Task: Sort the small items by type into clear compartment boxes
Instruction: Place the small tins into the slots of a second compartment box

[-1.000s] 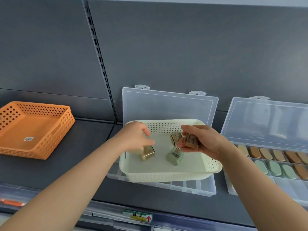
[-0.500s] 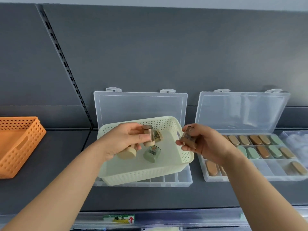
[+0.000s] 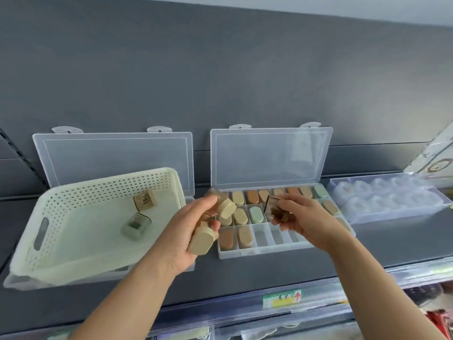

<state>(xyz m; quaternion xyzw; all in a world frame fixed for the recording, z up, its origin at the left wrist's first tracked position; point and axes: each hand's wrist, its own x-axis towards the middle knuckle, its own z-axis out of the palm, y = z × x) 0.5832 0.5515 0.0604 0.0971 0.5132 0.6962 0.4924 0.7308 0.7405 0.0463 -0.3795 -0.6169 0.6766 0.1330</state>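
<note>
My left hand (image 3: pixel 186 231) grips two small beige-capped items (image 3: pixel 226 209), one above the other, just left of the right-hand clear compartment box (image 3: pixel 267 250). My right hand (image 3: pixel 302 218) pinches a brown-capped clear item (image 3: pixel 275 211) over that box's middle cells. Its compartments hold several beige, brown and green items, and a few front cells stand vacant. A cream perforated basket (image 3: pixel 58 204) sits tilted on a second open clear box (image 3: pixel 112 155) at the left. In the basket lie one beige item (image 3: pixel 145 200) and one green item (image 3: pixel 136 225).
Both boxes have their lids propped open against the dark grey back panel. A clear blister tray (image 3: pixel 389 200) lies to the right of the boxes. The shelf's front rail carries a price label (image 3: pixel 282 299). Packaged goods show at the lower right edge.
Both hands have left the basket and moved right to the filled compartment box, each carrying its items. The view has swung right, so the orange basket is out of sight.
</note>
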